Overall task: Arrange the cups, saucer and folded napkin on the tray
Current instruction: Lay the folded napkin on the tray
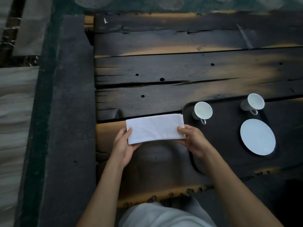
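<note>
Near table (164, 66) edge: the left hand (123, 145) and right hand (191, 140) are each pinching one short end of the folded napkin (154, 128), thumb on top and fingers beneath. Each grip is narrow and holding cloth. The napkin is lying level over the table's near planks, its right end just reaching the left rim of the tray (229, 161). Whether it is resting or lifted cannot be told. It is judged light, soft and limp, so supporting both ends is probably what is holding the folds stacked. Bare tray floor is showing between the left rim and the saucer (257, 136), offering room. Farther on, the left cup (203, 112) and right cup (255, 103), presumably fragile, are standing mouths up along the tray's far edge, well apart. Beyond them, the table's dark planks are running to its far edge.
</note>
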A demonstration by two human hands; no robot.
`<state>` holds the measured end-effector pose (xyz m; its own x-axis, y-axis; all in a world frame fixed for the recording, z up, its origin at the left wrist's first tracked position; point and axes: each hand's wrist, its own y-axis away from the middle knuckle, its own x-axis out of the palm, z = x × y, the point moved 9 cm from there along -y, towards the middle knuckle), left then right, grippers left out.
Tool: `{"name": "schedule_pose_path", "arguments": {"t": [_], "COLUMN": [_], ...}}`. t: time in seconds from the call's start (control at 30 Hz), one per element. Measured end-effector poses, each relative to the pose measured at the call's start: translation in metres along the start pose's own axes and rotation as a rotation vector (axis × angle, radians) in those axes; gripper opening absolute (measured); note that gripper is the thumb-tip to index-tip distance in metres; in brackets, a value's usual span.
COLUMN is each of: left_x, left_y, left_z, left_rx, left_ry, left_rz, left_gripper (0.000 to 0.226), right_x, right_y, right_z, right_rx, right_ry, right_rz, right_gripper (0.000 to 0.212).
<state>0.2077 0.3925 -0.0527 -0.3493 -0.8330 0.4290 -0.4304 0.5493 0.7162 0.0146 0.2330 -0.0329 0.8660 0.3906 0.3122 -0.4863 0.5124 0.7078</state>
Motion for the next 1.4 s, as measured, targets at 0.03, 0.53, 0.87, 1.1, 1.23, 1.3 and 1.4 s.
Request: {"name": "schedule_pose_path", "arguments": {"t": [0.03, 0.53, 0.87, 1.1, 1.23, 1.3, 1.4], "left_x": [0.006, 0.088, 0.159, 0.178, 0.174, 0.172, 0.167], "left_y": [0.004, 0.044, 0.059, 0.066, 0.065, 0.061, 0.052], "left_z": [-0.001, 0.061, 0.143, 0.205, 0.234, 0.246, 0.258], "left_rx": [0.005, 0.099, 0.128, 0.096, 0.065, 0.039, 0.010], "left_ry": [0.026, -0.035, -0.210, -0.225, -0.263, -0.299, -0.402], "left_rz": [0.034, 0.198, 0.078, 0.033, -0.073, -0.100, -0.163], "left_gripper": [0.018, 0.041, 0.042, 0.056, 0.058, 0.056, 0.053], "right_x": [-0.001, -0.095, -0.207, -0.271, -0.296, -0.306, -0.325], "right_y": [0.008, 0.063, 0.054, 0.044, 0.040, 0.038, 0.032], "right_z": [0.004, 0.064, 0.104, 0.093, 0.077, 0.072, 0.066], "right_rx": [-0.023, -0.187, -0.159, -0.049, 0.041, 0.050, 0.059], "right_ry": [-0.003, 0.108, 0.206, 0.363, 0.477, 0.521, 0.598], "right_rz": [0.016, 0.101, 0.162, 0.198, 0.225, 0.191, 0.079], "right_gripper": [0.017, 0.028, 0.027, 0.023, 0.024, 0.020, 0.014]}}
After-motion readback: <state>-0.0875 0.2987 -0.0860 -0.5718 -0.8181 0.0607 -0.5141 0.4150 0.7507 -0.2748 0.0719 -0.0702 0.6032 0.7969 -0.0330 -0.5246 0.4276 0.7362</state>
